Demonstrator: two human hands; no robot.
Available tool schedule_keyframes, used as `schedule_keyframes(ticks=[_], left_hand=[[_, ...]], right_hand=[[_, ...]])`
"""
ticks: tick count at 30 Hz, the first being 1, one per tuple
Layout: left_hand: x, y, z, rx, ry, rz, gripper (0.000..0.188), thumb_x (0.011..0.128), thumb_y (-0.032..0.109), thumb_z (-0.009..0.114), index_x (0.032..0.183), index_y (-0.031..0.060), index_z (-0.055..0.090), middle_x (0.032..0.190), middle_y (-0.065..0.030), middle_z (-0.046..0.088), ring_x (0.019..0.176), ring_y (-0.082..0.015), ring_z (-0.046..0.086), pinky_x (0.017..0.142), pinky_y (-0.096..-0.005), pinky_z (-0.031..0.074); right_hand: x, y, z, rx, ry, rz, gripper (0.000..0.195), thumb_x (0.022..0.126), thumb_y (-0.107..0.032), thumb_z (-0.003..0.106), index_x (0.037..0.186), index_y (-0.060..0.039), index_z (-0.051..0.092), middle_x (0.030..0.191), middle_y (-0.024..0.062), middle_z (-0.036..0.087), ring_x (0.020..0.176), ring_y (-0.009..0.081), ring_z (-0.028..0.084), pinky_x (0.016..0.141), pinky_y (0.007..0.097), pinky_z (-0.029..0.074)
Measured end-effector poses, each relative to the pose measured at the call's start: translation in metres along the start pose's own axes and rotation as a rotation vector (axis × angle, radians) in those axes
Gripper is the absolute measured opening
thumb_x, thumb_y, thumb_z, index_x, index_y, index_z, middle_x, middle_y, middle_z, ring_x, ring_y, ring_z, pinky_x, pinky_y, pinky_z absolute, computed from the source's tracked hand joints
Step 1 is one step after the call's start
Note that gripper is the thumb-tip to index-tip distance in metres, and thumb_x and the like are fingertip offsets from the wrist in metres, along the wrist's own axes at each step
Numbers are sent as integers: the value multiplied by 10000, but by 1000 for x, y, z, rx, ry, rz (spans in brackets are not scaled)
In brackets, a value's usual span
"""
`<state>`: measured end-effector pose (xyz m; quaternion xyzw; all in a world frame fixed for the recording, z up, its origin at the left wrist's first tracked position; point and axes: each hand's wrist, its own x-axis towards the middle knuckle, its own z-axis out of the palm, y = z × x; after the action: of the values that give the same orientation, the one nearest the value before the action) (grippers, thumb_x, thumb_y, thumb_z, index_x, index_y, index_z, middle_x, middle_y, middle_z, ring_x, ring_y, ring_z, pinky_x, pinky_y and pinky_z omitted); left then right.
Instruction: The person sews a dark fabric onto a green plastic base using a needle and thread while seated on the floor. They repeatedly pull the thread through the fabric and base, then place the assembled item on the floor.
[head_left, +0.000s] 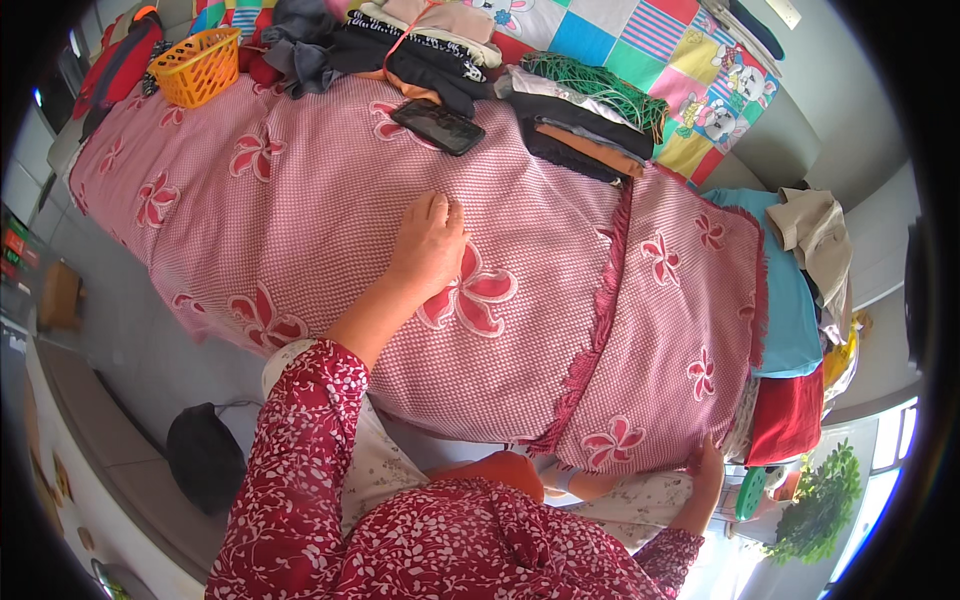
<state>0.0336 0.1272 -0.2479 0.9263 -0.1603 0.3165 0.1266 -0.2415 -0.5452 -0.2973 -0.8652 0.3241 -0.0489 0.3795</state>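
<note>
A pink checked blanket with red flower motifs lies spread in front of me. My left hand rests palm down on its middle, just above a large red flower, with the fingers slightly bent and holding nothing I can see. Toward the right, part of the blanket forms a second layer with a fringed dark pink edge. My right hand is at that layer's near right corner, the thumb over the hem; its other fingers are mostly hidden.
Beyond the blanket are a black phone, an orange plastic basket, folded clothes and a green netted bundle. Blue cloth and red cloth are stacked at the right. A dark bag sits on the floor at left.
</note>
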Motion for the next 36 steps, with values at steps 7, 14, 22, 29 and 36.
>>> schedule_keyframes(ticks=[7, 14, 22, 29, 36], left_hand=[[-2, -1, -8, -36, 0, 3, 415, 851, 177, 668, 1162, -84, 583, 1194, -268, 537, 1160, -417, 502, 1004, -483, 421], [2, 5, -1, 27, 116, 14, 317, 810, 174, 619, 1008, -73, 640, 1035, -196, 595, 1063, -338, 530, 952, -452, 429], [-11, -2, 6, -39, -76, -12, 389, 738, 192, 614, 975, -112, 665, 1086, -296, 588, 1093, -411, 504, 958, -524, 385], [-45, 20, -59, -167, 134, -73, 346, 778, 135, 739, 1047, -67, 654, 1256, -342, 484, 1191, -458, 469, 1011, -515, 402], [-206, 1, -177, -54, 356, -404, 312, 802, 136, 705, 1074, -1, 638, 1254, -284, 520, 1191, -436, 498, 979, -508, 435]], right_hand=[[-23, -59, 19, 141, -38, 180, 555, 917, -584, 555, 682, -82, 537, 568, 17, 489, 476, 144, 461, 432, 301, 390], [-4, -52, 28, -665, 48, -47, 752, 931, -648, 411, 973, 49, 692, 854, 286, 682, 803, 430, 671, 712, 509, 512], [-16, -95, 90, -950, 163, -129, 677, 1012, -501, 231, 1198, 29, 609, 1080, 283, 651, 1049, 422, 629, 920, 519, 476], [-57, -161, 162, -769, 423, -546, 666, 1013, -495, 235, 1208, 24, 604, 1095, 274, 648, 1062, 413, 623, 928, 515, 471], [-82, -206, 238, -626, 351, -817, 655, 1015, -489, 238, 1218, 18, 598, 1110, 264, 644, 1076, 404, 617, 936, 511, 467]])
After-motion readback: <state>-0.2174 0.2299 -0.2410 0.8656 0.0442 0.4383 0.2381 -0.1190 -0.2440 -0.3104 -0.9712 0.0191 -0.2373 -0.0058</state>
